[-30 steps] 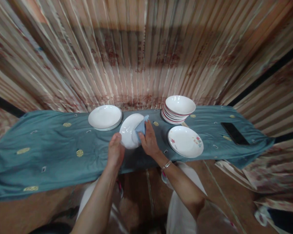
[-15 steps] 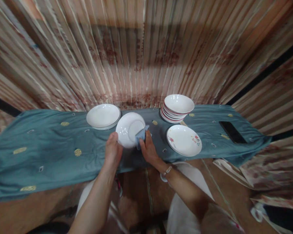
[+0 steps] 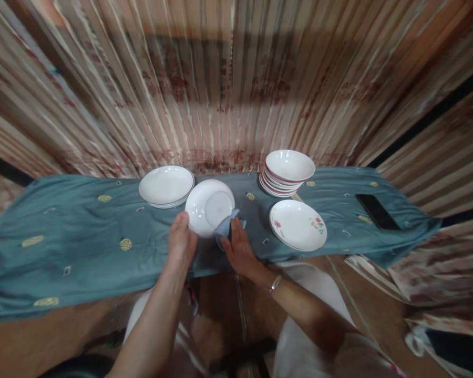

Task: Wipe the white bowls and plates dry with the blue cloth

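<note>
My left hand (image 3: 181,240) grips the left edge of a white plate (image 3: 201,207), tilted so that its underside with the round foot ring faces me. Against the plate's lower right edge, my right hand (image 3: 239,249) presses a light blue cloth (image 3: 223,228), its fingers closed over it. To the left of the held plate lies a small stack of white plates (image 3: 166,185). On the right are a plate with a floral pattern (image 3: 297,224), which rests on another, and behind it a stack of white bowls with red rims (image 3: 289,167).
A teal patterned cloth (image 3: 90,247) covers the long narrow table. A black phone (image 3: 377,211) lies toward its right end. Pleated curtains (image 3: 228,105) hang close behind the table, and dark slanted bars stand at both sides.
My right hand and the blue cloth have slid slightly down along the plate's edge. The left hand keeps its hold, with the plate almost where it was.
</note>
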`<state>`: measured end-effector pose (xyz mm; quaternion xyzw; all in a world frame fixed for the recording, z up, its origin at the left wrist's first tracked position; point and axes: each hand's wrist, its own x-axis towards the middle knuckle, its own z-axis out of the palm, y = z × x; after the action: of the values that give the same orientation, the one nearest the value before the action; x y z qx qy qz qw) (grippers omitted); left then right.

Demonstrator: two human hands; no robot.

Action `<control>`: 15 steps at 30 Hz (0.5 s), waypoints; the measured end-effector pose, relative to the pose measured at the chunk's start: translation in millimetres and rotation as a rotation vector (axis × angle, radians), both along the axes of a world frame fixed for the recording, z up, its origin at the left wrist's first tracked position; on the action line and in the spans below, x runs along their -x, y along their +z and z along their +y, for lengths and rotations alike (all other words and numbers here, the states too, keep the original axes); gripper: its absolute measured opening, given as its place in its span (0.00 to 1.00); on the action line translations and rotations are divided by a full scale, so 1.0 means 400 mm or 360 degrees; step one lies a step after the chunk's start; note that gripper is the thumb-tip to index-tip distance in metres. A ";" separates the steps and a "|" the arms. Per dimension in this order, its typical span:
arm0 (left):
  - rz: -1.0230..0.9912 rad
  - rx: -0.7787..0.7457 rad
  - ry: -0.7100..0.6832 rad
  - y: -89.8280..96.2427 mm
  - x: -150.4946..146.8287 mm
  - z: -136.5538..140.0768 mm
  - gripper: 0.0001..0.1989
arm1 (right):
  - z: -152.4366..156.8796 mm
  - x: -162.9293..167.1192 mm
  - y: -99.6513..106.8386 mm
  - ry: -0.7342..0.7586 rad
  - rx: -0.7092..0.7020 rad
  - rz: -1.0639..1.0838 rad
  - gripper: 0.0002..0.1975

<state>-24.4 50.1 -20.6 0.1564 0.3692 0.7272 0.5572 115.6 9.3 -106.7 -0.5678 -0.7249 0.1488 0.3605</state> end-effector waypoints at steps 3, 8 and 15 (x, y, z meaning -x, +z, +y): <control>-0.0005 0.0003 0.0003 -0.001 0.002 0.003 0.19 | -0.013 0.001 0.001 0.0038 -0.0022 -0.0077 0.32; -0.0016 0.0028 0.0002 -0.006 0.007 0.005 0.17 | -0.033 0.003 0.001 0.0074 -0.0125 -0.0226 0.31; 0.0015 0.0004 0.0007 -0.012 0.007 0.007 0.16 | -0.049 0.004 0.035 0.0251 -0.0268 -0.0437 0.30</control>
<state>-27.1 52.7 -25.3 0.1583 0.3733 0.7271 0.5540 113.8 -10.2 -92.6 -0.4919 -0.8196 0.0365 0.2916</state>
